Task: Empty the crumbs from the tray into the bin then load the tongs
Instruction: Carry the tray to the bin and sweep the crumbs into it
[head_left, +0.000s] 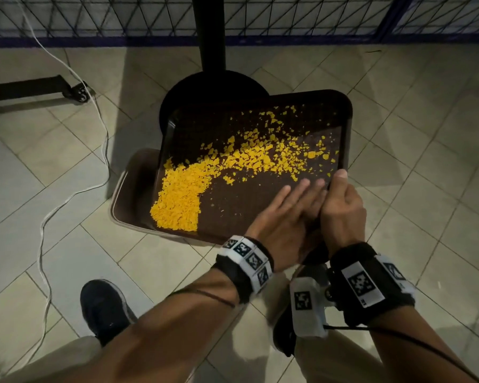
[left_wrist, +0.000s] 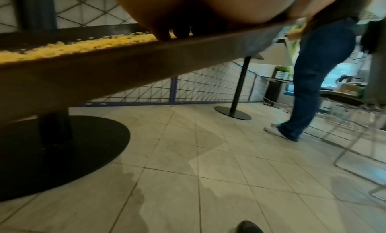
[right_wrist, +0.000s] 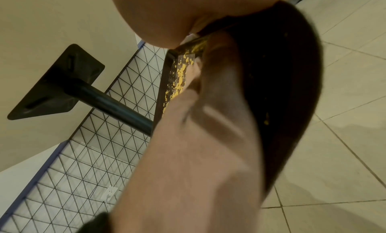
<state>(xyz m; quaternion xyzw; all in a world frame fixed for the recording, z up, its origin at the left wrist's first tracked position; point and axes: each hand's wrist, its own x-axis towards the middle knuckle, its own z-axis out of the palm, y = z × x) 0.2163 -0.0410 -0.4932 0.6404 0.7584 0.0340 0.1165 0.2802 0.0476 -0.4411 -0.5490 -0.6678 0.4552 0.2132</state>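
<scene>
A dark brown tray (head_left: 315,96) hangs tilted down to the left over a brown bin (head_left: 130,189) on the floor. Yellow crumbs (head_left: 180,200) are heaped at the tray's low left edge, and more lie scattered up toward the right. My left hand (head_left: 288,211) lies flat on the tray's surface near its right corner, fingers straight. My right hand (head_left: 340,205) grips the tray's right edge, thumb over the rim. The left wrist view shows the tray edge (left_wrist: 104,68) with the crumbs (left_wrist: 83,45) along it. No tongs are in view.
A black table pedestal (head_left: 213,89) stands just behind the tray. A white cable (head_left: 75,189) snakes over the tiles at left. A wire mesh fence (head_left: 288,15) closes the back. My shoe (head_left: 103,308) is below. Another person in jeans (left_wrist: 313,71) stands at right.
</scene>
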